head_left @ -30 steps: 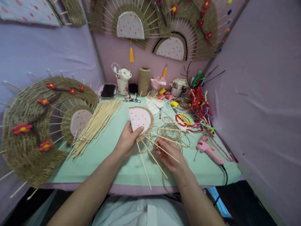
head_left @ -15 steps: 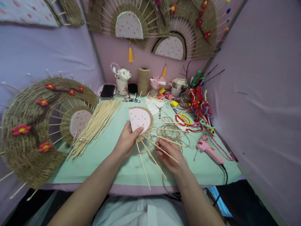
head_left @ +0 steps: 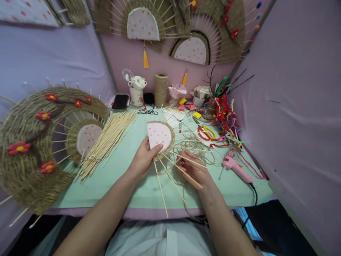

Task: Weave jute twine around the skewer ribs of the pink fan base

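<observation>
In the head view my left hand (head_left: 142, 158) grips a small half-round fan (head_left: 160, 136) by its straight edge, thumb on top of the white, pink-dotted face. Twine is woven in a narrow band along its curved rim. Thin wooden sticks radiate from that rim, several of them pointing toward me and to the right. My right hand (head_left: 193, 169) is among the lower right sticks, fingers pinched on a strand of twine near the rim. Its fingertips are partly hidden by the sticks. Behind it lies a loose tangle of twine (head_left: 194, 142) on the table.
Left of the fan lies a pile of wooden sticks (head_left: 108, 145), beside a large woven fan (head_left: 18, 121) with red flowers. On the right are a pink glue gun (head_left: 236, 167), scissors (head_left: 205, 133) and pipe cleaners (head_left: 225, 117). A twine spool (head_left: 161, 89) stands at the back.
My right hand has shifted slightly among the sticks, its fingers a little more spread. The left hand still holds the fan in nearly the same place. The camera view has moved slightly.
</observation>
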Available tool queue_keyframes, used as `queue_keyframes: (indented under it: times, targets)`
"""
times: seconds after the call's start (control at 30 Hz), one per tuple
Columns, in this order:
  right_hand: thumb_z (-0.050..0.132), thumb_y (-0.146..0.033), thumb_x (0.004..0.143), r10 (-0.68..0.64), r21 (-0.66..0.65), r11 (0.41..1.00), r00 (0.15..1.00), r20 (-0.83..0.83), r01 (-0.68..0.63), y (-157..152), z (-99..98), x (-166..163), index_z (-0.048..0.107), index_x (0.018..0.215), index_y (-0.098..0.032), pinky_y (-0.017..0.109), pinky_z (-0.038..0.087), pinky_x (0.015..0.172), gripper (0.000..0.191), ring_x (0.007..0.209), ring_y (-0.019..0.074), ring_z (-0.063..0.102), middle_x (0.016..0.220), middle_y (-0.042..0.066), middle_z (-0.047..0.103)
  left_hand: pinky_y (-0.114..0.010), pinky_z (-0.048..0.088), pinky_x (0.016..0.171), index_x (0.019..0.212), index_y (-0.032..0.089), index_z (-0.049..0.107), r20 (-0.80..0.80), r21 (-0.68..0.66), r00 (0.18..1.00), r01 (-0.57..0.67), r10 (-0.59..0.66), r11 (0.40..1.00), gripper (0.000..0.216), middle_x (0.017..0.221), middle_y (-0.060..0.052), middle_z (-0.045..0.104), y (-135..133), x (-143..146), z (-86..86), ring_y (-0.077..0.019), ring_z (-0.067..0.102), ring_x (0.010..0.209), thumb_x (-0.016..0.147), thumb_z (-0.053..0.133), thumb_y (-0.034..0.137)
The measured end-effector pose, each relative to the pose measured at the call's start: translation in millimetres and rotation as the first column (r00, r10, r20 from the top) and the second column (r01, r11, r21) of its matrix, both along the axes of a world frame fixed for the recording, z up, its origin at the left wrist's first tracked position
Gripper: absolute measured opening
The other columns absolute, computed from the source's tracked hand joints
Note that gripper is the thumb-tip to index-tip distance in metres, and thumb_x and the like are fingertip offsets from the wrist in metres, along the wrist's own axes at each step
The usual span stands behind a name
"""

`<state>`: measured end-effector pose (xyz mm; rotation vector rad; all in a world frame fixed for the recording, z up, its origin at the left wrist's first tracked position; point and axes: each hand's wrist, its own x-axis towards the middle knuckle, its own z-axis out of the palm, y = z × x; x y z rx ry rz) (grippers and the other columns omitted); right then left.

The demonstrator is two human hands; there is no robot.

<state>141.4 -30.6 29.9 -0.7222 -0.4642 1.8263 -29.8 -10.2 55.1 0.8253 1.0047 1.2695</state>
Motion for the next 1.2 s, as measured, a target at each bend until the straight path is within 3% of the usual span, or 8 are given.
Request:
queue_keyframes:
  times: [0.37,0.63,0.87,1.2]
  targets:
    - [0.081,-0.019,0.067,0.019,0.113,0.993,1.000,-0.015,-0.017,-3.4,0.4,2.4,0.062,0.072,-0.017,0.015,0.036,0.047,0.020,0.060,0.0062,0.044,0.067,-0.004,0.052,-0.036,0.051,0.083,0.118,0.013,0.051,0.005,0.004,1.000,-0.001,0.001,1.000,0.057,0.105,-0.013,0.070,-0.2,-0.2,-1.1,-0.0229,0.068,0.088,0.069,0.076,0.026]
    - [0.081,-0.021,0.066,-0.013,0.078,0.997,0.999,0.037,0.010,-3.9,0.7,2.2,0.062,0.073,-0.017,0.016,0.035,0.046,0.021,0.060,0.0068,0.045,0.068,-0.003,0.052,-0.035,0.053,0.077,0.118,0.014,0.051,-0.027,-0.008,1.000,0.013,-0.014,1.000,0.056,0.103,-0.013,0.070,-0.2,-0.5,-3.1,-0.0236,0.068,0.086,0.069,0.076,0.025]
    - [0.082,-0.022,0.064,-0.034,0.066,0.997,0.998,0.047,0.031,-3.1,-1.5,1.8,0.062,0.072,-0.018,0.016,0.036,0.045,0.022,0.060,0.0068,0.046,0.066,-0.004,0.051,-0.038,0.052,0.083,0.119,0.015,0.050,-0.017,-0.015,1.000,0.001,-0.001,1.000,0.059,0.108,-0.014,0.069,2.6,-1.6,-9.8,-0.0256,0.067,0.093,0.067,0.077,0.023]
    - [0.081,-0.031,0.066,0.022,-0.008,1.000,0.990,0.141,-0.021,-1.9,-4.3,13.9,0.070,0.081,-0.015,0.017,0.044,0.050,0.024,0.062,0.0093,0.057,0.069,0.001,0.064,-0.037,0.052,0.082,0.119,0.016,0.049,-0.062,-0.014,0.998,-0.023,0.022,1.000,0.059,0.111,-0.014,0.068,3.2,-2.4,-9.2,-0.0247,0.067,0.093,0.068,0.077,0.024]
